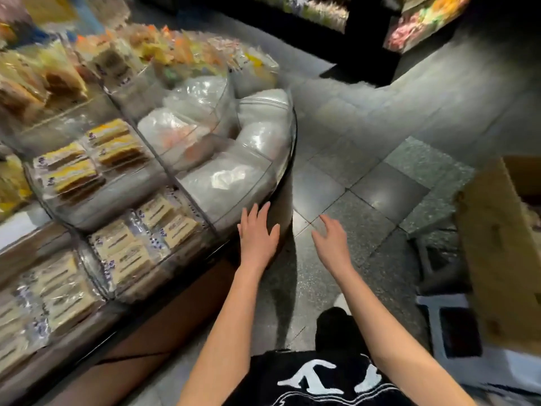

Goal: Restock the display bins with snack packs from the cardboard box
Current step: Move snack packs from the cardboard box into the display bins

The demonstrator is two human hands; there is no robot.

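Reaching forward with both arms, the person has nothing in either hand. The left hand [257,234] hovers flat at the curved rim of the bins [288,159], fingers straight and a little spread. Whether it touches the clear wall I cannot tell. The right hand [332,240] hangs over the floor [380,194] just beside it, fingers loose and apart, also empty.

Off to their right the box [497,253] stands open, seemingly propped on a white stool [430,306]. Its near wall hides almost all of the inside, so I cannot say how full it is.

In the nearest bins, flat packs [126,250] lie in overlapping rows, pale slabs sealed in clear film. I'd judge them light but brittle: the film looks slick and crinkly, and the slab inside would likely crack if squeezed. They are best taken by the long edges, thumb on one side and fingers on the other, a few stacked together, then laid flat rather than dropped.

One tier up are similar packs with yellow tops. At the rounded end sit puffy white bags [222,177], which look soft and airy. Those would want a broad, gentle hold on the body, or a pinch at the sealed seam.

The shelves [322,10] beyond are too blurred to read.
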